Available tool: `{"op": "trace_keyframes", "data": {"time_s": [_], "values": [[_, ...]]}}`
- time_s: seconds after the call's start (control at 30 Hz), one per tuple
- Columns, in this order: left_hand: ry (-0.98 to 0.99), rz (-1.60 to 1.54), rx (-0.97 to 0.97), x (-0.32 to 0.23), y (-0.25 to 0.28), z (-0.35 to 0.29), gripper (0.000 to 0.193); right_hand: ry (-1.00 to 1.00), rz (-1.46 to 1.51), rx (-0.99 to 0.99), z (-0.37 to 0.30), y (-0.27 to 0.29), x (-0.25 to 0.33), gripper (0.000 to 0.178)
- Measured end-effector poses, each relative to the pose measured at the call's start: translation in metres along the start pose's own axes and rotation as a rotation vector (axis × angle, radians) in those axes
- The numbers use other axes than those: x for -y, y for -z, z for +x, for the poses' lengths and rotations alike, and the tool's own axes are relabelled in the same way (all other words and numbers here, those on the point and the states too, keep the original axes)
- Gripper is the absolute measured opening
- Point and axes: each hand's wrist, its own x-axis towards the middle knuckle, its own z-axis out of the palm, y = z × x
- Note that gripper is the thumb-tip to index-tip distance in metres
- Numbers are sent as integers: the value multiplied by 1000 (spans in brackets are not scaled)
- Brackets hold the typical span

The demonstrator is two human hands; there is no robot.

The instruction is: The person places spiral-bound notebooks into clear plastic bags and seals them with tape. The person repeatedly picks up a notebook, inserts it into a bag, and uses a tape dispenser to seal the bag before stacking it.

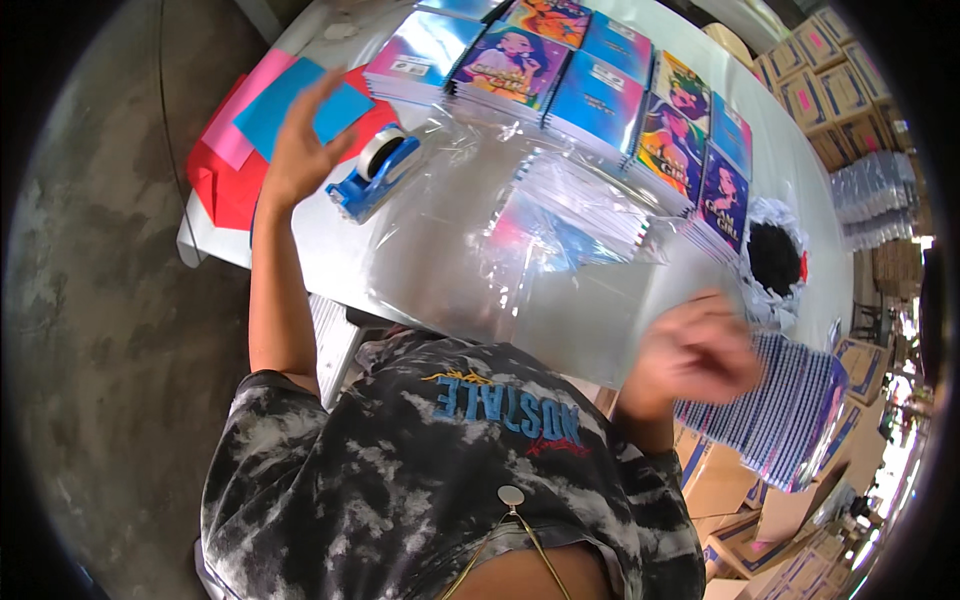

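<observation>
My left hand [300, 150] is raised over the left of the table, fingers spread, holding nothing that I can see. Just right of it stands a blue tape dispenser [372, 175] with a roll of tape. Motion smears my right hand [703, 352], held above the table's near right edge; its fingers look curled, but I cannot make out whether they hold anything. Between the hands lies a clear plastic sheet [440, 260], wrinkled and shiny. Several spiral notebooks [585, 200] rest together on or under the plastic in the middle.
Stacks of colourful spiral notebooks [600, 100] line the far side of the white table [335, 255]. Red, pink and blue sheets [235, 185] lie at left. A plastic-lined container with a black inside [775, 258] and another notebook stack [770, 405] are at right, near cardboard boxes [815, 100].
</observation>
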Motion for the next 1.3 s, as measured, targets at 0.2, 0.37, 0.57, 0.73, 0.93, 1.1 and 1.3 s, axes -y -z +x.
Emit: {"op": "trace_keyframes", "data": {"time_s": [0.2, 0.37, 0.57, 0.73, 0.93, 1.1, 1.3], "values": [[621, 0, 310, 40, -57, -92, 77, -452, 73, 768, -77, -69, -34, 23], [496, 123, 189, 29, -41, -130, 71, -688, 24, 766, -98, -89, -74, 34], [171, 342, -89, -35, -64, -73, 51, -652, -65, 593, -113, -133, -123, 33], [335, 465, 166, -13, -39, -89, 46, -623, -137, 628, -115, -146, -139, 38], [438, 271, 144, -45, -48, -93, 46, -582, -135, 825, -109, -132, -147, 39], [462, 274, 114, -44, -54, -105, 42, -547, -151, 861, -107, -130, -149, 36], [456, 304, 82, -51, -49, -110, 43, -595, -34, 801, -104, -129, -147, 33]]}}
